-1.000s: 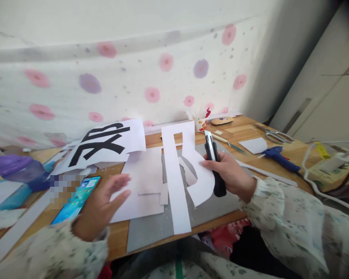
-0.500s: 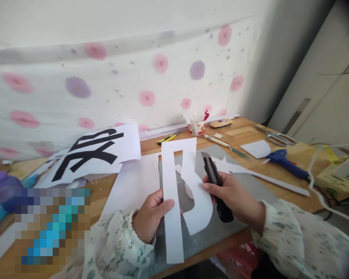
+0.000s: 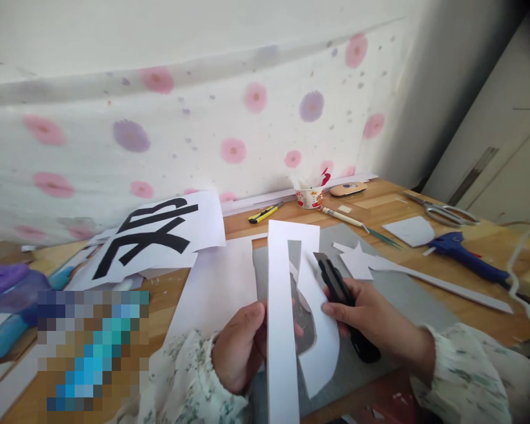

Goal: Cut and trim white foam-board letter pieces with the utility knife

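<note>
A white cut-out shape (image 3: 279, 294) with a straight bar and a curved arm is held up above a grey cutting mat (image 3: 406, 294). My left hand (image 3: 242, 347) is closed on the straight bar's left edge, some fingers hidden behind it. My right hand (image 3: 366, 312) grips a black utility knife (image 3: 342, 291) with its blade showing, and its thumb rests against the curved arm. Right of the cut-out, a white star-shaped scrap (image 3: 357, 261) lies on the mat.
Printed paper with black characters (image 3: 159, 229) lies left. Behind are a yellow cutter (image 3: 265, 213), a paper cup (image 3: 309, 197) and a pen (image 3: 342, 215). Scissors (image 3: 446, 212) and a blue glue gun (image 3: 468, 259) lie right; purple and blue items (image 3: 13, 288) sit far left.
The cut-out has turned slightly and come nearer the camera. My left thumb has moved from its front face to its edge. The whole view has shifted a little.
</note>
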Demonstrator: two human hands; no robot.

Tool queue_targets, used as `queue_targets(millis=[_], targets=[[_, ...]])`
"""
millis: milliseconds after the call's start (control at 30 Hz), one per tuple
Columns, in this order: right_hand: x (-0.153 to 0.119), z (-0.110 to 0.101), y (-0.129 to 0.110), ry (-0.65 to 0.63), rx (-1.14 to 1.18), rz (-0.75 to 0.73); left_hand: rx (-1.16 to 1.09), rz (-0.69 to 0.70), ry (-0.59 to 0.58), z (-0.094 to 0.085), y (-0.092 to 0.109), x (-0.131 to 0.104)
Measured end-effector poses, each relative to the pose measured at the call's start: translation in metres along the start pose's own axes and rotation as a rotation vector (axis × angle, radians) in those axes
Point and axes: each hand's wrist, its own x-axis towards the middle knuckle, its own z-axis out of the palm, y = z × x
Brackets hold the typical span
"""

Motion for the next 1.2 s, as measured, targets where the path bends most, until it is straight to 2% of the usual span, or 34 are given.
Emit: queue_targets(millis=[167, 333, 400, 467, 567, 633, 933, 1200], targets=[[-0.004, 0.006, 0.001, -0.033, -0.006, -0.032, 0.016, 0.062, -0.142, -0.007, 0.002, 0.001], [-0.009, -0.004, -0.005, 0.142, -0.15, -0.096, 0.048, 0.096, -0.248, -0.012, 0.01, 0.001], [-0.014, -0.014, -0.01, 0.197, -0.289, -0.187, 0.041, 0.134, -0.272, -0.01, 0.013, -0.001], [-0.02, -0.022, -0.017, 0.226, -0.491, -0.338, 0.061, 0.15, -0.246, -0.005, 0.016, -0.004], [-0.032, -0.03, -0.027, 0.236, -0.77, -0.578, 0.141, 0.107, -0.186, 0.0, 0.019, -0.009], [-0.039, -0.031, -0.032, 0.229, -0.883, -0.665, 0.219, 0.087, -0.164, 0.0, 0.019, -0.011], [-0.044, -0.023, -0.035, 0.209, -1.219, -0.573, 0.616, 0.07, -0.14, -0.008, 0.016, -0.016], [-0.043, -0.026, -0.033, 0.331, -1.348, -0.66, 0.687, 0.052, -0.184, -0.006, 0.019, -0.018]])
